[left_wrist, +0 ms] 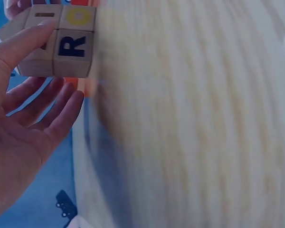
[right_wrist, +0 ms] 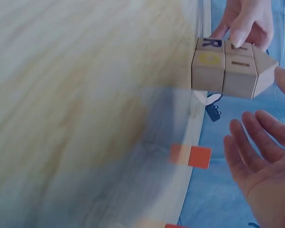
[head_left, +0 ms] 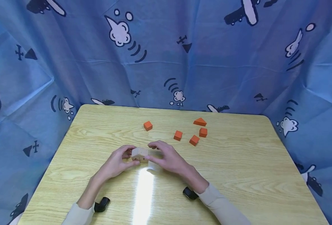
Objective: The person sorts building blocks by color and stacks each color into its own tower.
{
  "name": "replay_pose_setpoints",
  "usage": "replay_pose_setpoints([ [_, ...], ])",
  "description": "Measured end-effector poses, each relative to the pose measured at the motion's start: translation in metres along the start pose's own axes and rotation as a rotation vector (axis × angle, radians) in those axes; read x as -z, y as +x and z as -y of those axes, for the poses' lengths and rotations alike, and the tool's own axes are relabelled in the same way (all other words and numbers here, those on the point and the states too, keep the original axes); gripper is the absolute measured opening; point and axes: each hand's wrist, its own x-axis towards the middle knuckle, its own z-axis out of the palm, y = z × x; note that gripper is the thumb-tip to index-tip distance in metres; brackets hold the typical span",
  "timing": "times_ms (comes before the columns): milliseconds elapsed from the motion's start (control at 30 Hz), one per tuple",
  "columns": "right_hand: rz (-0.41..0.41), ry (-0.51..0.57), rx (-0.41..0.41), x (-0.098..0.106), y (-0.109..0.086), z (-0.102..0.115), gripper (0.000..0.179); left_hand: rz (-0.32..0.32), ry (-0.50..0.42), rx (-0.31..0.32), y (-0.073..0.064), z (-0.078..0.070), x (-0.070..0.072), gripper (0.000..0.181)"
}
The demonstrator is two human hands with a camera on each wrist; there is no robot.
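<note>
A small cluster of wooden letter blocks [head_left: 139, 154] stands at the middle of the table, between both hands. In the left wrist view the blocks [left_wrist: 61, 42] show a dark R and a yellow O. My left hand [head_left: 126, 156] pinches the cluster's left end; its thumb [left_wrist: 23, 40] lies on a block face while the other fingers [left_wrist: 47, 114] stretch out below. My right hand [head_left: 156, 153] cups the right end with relaxed fingers. In the right wrist view those fingers [right_wrist: 256, 152] spread apart from the blocks [right_wrist: 228, 66].
Several orange blocks lie beyond the hands: a cube [head_left: 147, 125] at the back, cubes [head_left: 178, 135] [head_left: 194, 140] [head_left: 203, 132] to the right, and a wedge [head_left: 200, 122]. The wooden table [head_left: 239, 175] is ringed by blue printed cloth [head_left: 166, 62].
</note>
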Motion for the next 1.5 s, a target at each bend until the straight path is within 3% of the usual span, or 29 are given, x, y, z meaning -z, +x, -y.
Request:
replay_pose_setpoints([
  [367,-0.103,0.036,0.039,0.023,-0.015,-0.010,0.029,-0.157,0.166,-0.122,-0.005,-0.022,0.001,0.055],
  [500,-0.147,0.027,0.012,0.032,-0.021,-0.015,0.025,-0.193,0.161,-0.160,-0.006,-0.036,0.000,0.050],
  [667,-0.191,0.004,-0.034,0.043,-0.027,-0.021,0.023,-0.219,0.139,-0.281,-0.005,-0.050,-0.005,0.040],
  [800,-0.226,-0.014,-0.039,0.054,-0.031,-0.026,0.023,-0.212,0.122,-0.348,-0.003,-0.057,-0.011,0.036],
  [1033,-0.278,-0.053,-0.100,0.073,-0.040,-0.037,0.025,-0.149,0.061,-0.394,-0.002,-0.066,-0.026,0.029],
  [1267,-0.315,-0.138,-0.173,0.090,-0.049,-0.049,0.027,-0.142,0.137,-0.458,0.000,-0.072,-0.042,0.019],
  [1500,-0.323,-0.196,-0.201,0.100,-0.057,-0.064,0.031,-0.089,0.117,-0.506,0.004,-0.076,-0.058,0.013],
])
